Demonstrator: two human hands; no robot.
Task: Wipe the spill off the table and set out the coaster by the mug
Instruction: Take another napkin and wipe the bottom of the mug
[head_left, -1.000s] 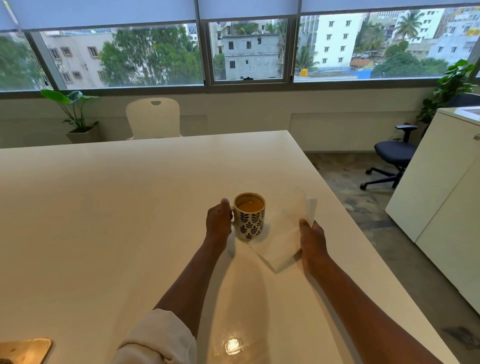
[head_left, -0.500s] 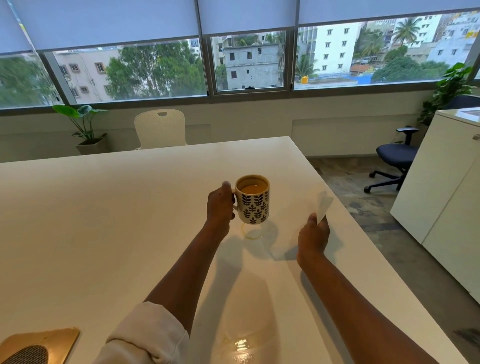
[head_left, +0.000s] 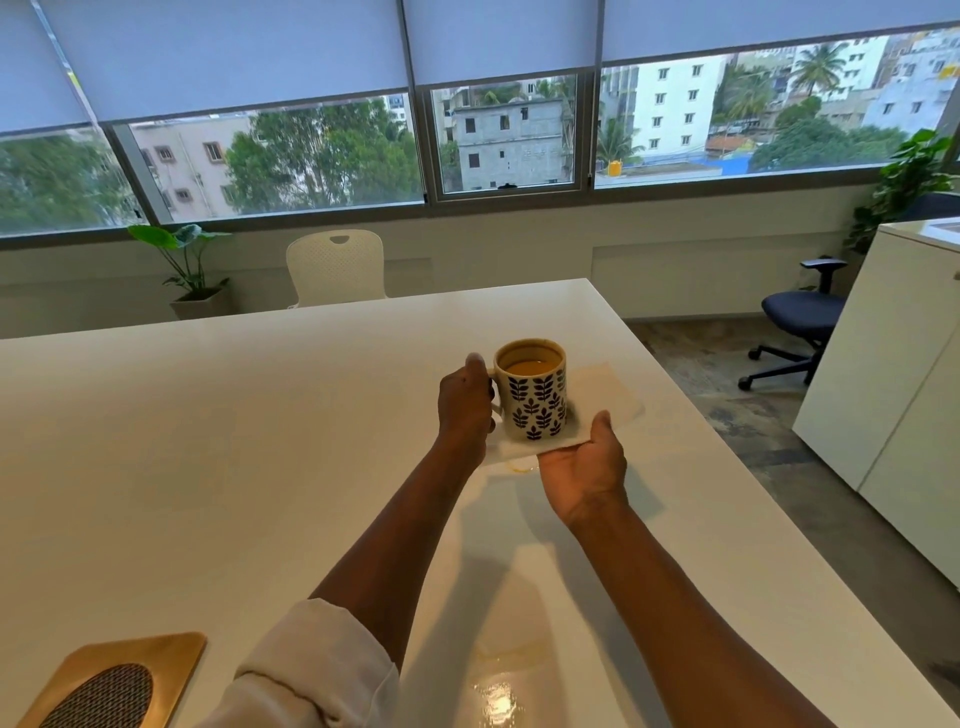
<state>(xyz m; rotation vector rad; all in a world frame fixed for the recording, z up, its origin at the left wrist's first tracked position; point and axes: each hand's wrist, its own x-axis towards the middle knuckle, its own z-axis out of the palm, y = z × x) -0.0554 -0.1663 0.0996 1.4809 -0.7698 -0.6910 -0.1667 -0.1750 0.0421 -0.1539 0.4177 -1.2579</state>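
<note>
The left hand (head_left: 464, 402) grips the handle of the mug (head_left: 531, 389), fingers curled round it, and holds the mug lifted above the table (head_left: 208, 441). The right hand (head_left: 584, 467) lies palm up with a folded white napkin (head_left: 597, 405) spread over its fingers, the thumb resting on the near edge, just under the mug's base; whether base and napkin touch cannot be told. The step in hand looks like drying the mug's underside, and doing it well calls for keeping the mug level, since the tan drink stands fairly high inside and a tilt would add to the mess. The napkin should press flat against the base ring, then go down onto the spill (head_left: 519, 467), a small amber crescent on the table showing just below the napkin's near edge, between the two wrists. The mug is a straight-sided glazed ceramic cylinder, cream with rows of dark blue leaf sprigs. The napkin is thin, soft paper that likely soaks fast and tears when wet. The table is a smooth, glossy white slab that mirrors the light, so liquid should lift off easily. The coaster (head_left: 114, 680), a flat rounded wooden piece with a dark woven oval inset, lies at the near left corner, well apart from the mug and not yet set out.
</note>
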